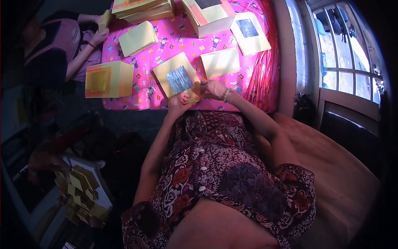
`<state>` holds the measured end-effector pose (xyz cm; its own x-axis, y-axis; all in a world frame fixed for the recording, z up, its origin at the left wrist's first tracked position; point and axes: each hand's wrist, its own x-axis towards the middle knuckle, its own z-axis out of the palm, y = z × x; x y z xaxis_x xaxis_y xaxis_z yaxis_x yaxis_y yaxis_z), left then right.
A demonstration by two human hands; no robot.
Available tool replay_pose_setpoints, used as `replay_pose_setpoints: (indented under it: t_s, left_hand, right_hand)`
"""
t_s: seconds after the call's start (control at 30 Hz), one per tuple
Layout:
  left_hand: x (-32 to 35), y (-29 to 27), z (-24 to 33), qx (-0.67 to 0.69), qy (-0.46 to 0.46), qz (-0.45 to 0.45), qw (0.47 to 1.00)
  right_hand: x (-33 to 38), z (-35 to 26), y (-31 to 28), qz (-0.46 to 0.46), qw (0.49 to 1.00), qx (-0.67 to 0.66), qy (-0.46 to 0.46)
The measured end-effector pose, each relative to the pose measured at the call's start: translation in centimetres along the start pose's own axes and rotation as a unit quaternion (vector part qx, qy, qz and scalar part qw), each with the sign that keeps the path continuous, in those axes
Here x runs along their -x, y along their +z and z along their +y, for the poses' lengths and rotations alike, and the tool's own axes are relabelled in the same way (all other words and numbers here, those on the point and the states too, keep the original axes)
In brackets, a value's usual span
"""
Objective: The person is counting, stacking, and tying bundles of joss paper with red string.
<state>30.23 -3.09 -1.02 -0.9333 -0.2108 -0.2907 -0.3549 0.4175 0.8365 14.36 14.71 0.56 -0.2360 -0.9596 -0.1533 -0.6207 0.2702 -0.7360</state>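
A yellow paper sheet [163, 74] with a silver foil square [180, 80] in its middle lies tilted at the near edge of the table. My left hand [180, 103] grips its bottom edge, fingers curled over the paper. At the sheet's lower right corner, my right hand [214, 89] is closed, its fingertips bunched against the edge. An orange patch shows on the paper between both hands. Whether the sheet is single or several layers thick cannot be made out. Just beyond my right hand is a stack of plain cream paper [221, 63].
A pink patterned tablecloth [178, 39] covers the table. Orange-and-gold paper [99, 79] lies left, and a paper stack [139, 38] beyond it. Another silver-square sheet [253, 43] sits far right beside red strands [267, 70]. At left, a person's hands [99, 35] hold yellow paper.
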Motion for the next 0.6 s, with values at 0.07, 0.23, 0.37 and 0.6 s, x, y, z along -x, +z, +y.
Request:
replay_pose_setpoints:
  t_s: [0.07, 0.23, 0.37, 0.6]
  left_hand:
    - [-0.1, 0.0, -0.1, 0.005, -0.002, -0.009, 1.000]
    - [-0.5, 0.0, -1.0, 0.039, -0.032, -0.038, 0.998]
    - [-0.7, 0.2, -1.7, 0.062, -0.048, -0.045, 0.996]
    - [-0.6, 0.4, -2.2, 0.075, -0.049, -0.045, 0.995]
  right_hand:
    - [-0.3, 0.0, -0.3, -0.023, 0.999, -0.030, 0.022]
    - [-0.8, -0.1, -0.4, -0.019, 0.997, -0.061, 0.037]
    - [-0.7, 0.3, -0.1, 0.004, 0.998, -0.065, 0.018]
    - [-0.8, -0.1, -0.3, -0.006, 0.997, -0.066, 0.039]
